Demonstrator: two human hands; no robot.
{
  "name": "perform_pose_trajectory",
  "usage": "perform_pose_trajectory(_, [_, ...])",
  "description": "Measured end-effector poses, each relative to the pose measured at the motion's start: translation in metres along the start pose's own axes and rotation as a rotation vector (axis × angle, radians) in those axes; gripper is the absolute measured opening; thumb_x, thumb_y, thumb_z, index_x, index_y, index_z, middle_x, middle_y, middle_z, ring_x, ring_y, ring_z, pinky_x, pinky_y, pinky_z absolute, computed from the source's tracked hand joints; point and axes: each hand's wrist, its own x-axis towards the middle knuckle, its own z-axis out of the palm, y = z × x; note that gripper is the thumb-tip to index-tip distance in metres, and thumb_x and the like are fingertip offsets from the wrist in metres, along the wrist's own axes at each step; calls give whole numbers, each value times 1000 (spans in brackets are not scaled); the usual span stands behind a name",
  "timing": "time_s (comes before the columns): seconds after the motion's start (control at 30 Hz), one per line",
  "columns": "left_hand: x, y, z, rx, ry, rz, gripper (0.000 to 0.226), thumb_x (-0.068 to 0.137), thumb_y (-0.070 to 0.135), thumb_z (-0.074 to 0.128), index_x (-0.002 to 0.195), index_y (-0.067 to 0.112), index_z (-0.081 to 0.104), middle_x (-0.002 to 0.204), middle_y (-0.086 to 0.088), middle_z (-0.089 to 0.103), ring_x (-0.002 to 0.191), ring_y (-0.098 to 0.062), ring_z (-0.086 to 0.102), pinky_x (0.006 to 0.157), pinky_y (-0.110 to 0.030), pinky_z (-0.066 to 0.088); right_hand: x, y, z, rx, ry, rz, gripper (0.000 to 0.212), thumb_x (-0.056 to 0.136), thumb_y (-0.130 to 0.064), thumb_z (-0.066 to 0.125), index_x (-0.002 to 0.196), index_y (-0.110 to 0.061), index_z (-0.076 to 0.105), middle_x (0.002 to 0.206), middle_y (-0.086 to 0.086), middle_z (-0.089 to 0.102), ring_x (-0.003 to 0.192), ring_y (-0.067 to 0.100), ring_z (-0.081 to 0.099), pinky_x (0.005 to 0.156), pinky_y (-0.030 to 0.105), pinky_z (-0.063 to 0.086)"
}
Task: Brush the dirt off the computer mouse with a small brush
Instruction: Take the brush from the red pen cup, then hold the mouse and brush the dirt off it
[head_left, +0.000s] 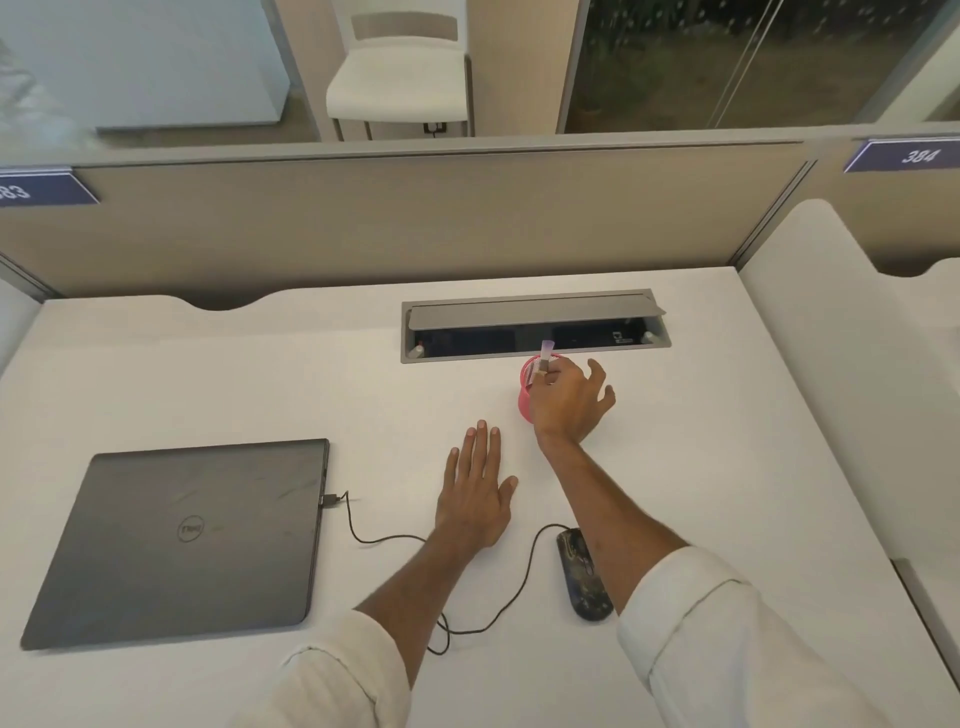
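While the small brush (545, 356) is pinched between thumb and forefinger of the right hand (569, 400) over the pink cup (529, 400), the cup could be tipped if dragged. The left hand (475, 488) is laid flat, holding nothing; the computer mouse (583, 574) lies near the right forearm.

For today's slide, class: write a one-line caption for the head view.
Right hand takes a small brush from the pink cup; mouse waits.

Right hand (569, 402) at pink cup (525, 402) — grip on brush (545, 358).
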Motion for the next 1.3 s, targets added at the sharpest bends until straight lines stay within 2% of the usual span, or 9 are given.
perform_pose_trajectory(0.27, [-2, 1, 3, -2, 33, -1, 73, 119, 49, 16, 172, 18, -22, 179, -6, -32, 168, -25, -25, 139, -49, -5, -6, 6, -1, 144, 15, -75, 42, 103, -38, 76, 136, -12, 74, 160, 13, 58, 154, 28, 45, 130, 49, 31])
perform_pose_trajectory(0.47, [-5, 5, -2, -4, 11, -2, 73, 119, 46, 18, 172, 15, -22, 179, -7, -32, 168, -26, -24, 139, -49, -5, -12, 7, -22, 360, 88, -150, 34, 101, -35, 78, 129, -15, 75, 156, 8, 62, 145, 27, 54, 113, 41, 51])
perform_pose_trajectory(0.57, [-6, 13, -11, -24, -20, -33, 75, 120, 41, 24, 172, 11, -20, 180, -11, -28, 170, -29, -20, 140, -50, -2, -15, 14, -41, 485, 114, -235, 32, 103, -31, 77, 130, -14, 72, 142, 7, 69, 130, 25, 63, 100, 43, 64])
perform_pose_trajectory(0.73, [-16, 31, -21, -105, -55, -68, 75, 119, 33, 34, 173, 5, -10, 182, -16, -19, 171, -33, -12, 140, -49, 4, -35, 46, -77, 616, 135, -281, 27, 108, -27, 70, 133, -16, 69, 123, 4, 78, 111, 22, 72, 89, 30, 63])
perform_pose_trajectory(0.87, [-36, 44, -21, -146, -12, -59, 68, 119, 30, 33, 174, 3, 3, 184, -16, -3, 172, -32, -1, 139, -46, 7, -64, 89, -99, 773, -30, -213, 36, 108, -21, 70, 141, -29, 56, 96, 2, 80, 83, 23, 79, 75, 32, 67])
perform_pose_trajectory(0.97, [-57, 55, -14, -207, 65, -26, 63, 119, 29, 34, 174, 5, 13, 183, -13, 12, 171, -30, 10, 139, -42, 11, -84, 125, -108, 873, -172, -145, 15, 108, -12, 67, 115, -25, 66, 84, 8, 75, 71, 27, 76, 67, 43, 67])
perform_pose_trajectory(1.03, [-72, 60, -9, -262, 84, 16, 61, 120, 30, 35, 174, 8, 18, 182, -11, 19, 170, -27, 16, 138, -39, 14, -95, 147, -113, 934, -274, -62, 12, 106, -8, 67, 105, -18, 73, 87, 17, 75, 69, 29, 74, 62, 41, 62])
perform_pose_trajectory(1.13, [-94, 65, 0, -322, 78, 48, 60, 120, 33, 36, 174, 13, 21, 181, -6, 24, 168, -23, 20, 136, -39, 20, -107, 177, -120, 1014, -381, 45, 11, 107, -12, 69, 107, -18, 78, 90, 16, 78, 70, 27, 75, 60, 35, 57])
perform_pose_trajectory(1.3, [-121, 68, 10, -349, 53, 68, 60, 120, 37, 35, 175, 16, 20, 181, -1, 25, 167, -19, 22, 135, -39, 22, -118, 210, -125, 1113, -528, 179, 26, 100, -5, 59, 110, -15, 80, 108, 17, 82, 84, 26, 74, 73, 38, 56])
